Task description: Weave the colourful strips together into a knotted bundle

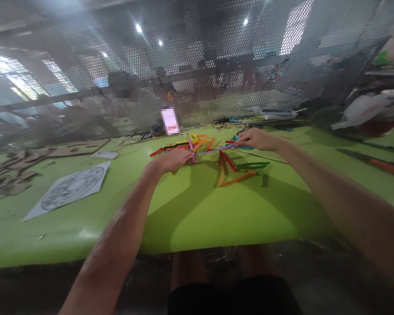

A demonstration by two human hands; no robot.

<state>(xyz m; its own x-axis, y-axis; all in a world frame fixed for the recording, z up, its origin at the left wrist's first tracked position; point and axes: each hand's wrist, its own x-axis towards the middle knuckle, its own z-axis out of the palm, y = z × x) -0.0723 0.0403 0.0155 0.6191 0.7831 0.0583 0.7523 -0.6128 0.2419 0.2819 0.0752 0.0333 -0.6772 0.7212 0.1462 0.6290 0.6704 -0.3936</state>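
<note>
Plainly, the strip [216,150] is thin, purple and straight.

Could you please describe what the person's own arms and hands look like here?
The left hand and right hand are both ungloved. The left forearm and right forearm are bare, with no sleeve in view. I can make out no watch or bracelet; rings or small markings are too blurred to tell.
</note>
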